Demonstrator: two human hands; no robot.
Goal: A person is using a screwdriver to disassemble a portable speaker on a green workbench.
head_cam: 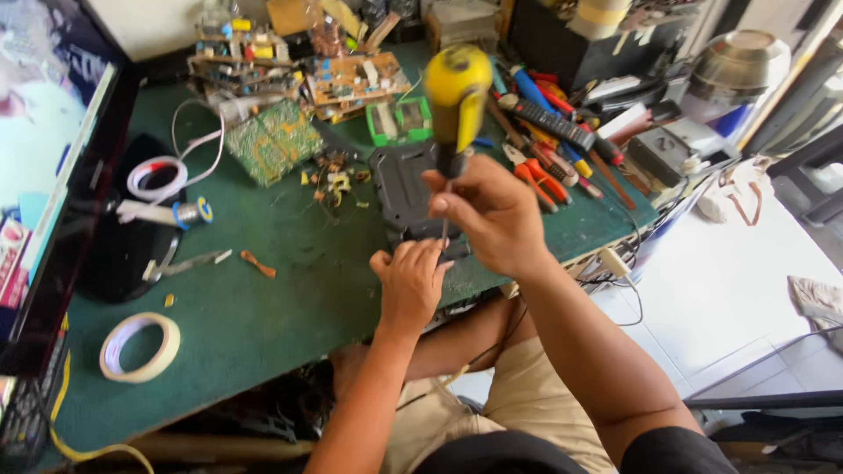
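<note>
Right hand (496, 215), just right of frame centre: fingers (457, 204) wrapped shut around the lower shaft of a yellow-handled screwdriver (457, 92), handle standing up toward the top of the frame, thin blade running down between the two hands. Left hand (408, 281), just below it: fingers curled down, pressing on the near edge of a black plastic panel (399, 184) lying flat on the green tabletop (263, 281), in the middle of the frame.

Likely trouble: grip low on the shaft rather than on the handle, so a slip of the tip off its seat probable, straight into the left hand just beside it. Panel held at one edge only; liable to skid or tip under downward force. Panel close to the tabletop's near edge, so small loose parts could roll off into the lap.

Hidden: blade tip and whatever it meets, covered by both hands. Near part of the panel under the left hand. Circuit boards (277, 140) and pliers (536, 175) at upper centre, jumbled, hard to separate. Roll of tape (139, 348) at lower left. Screen (48, 149) cut off at the left edge.
</note>
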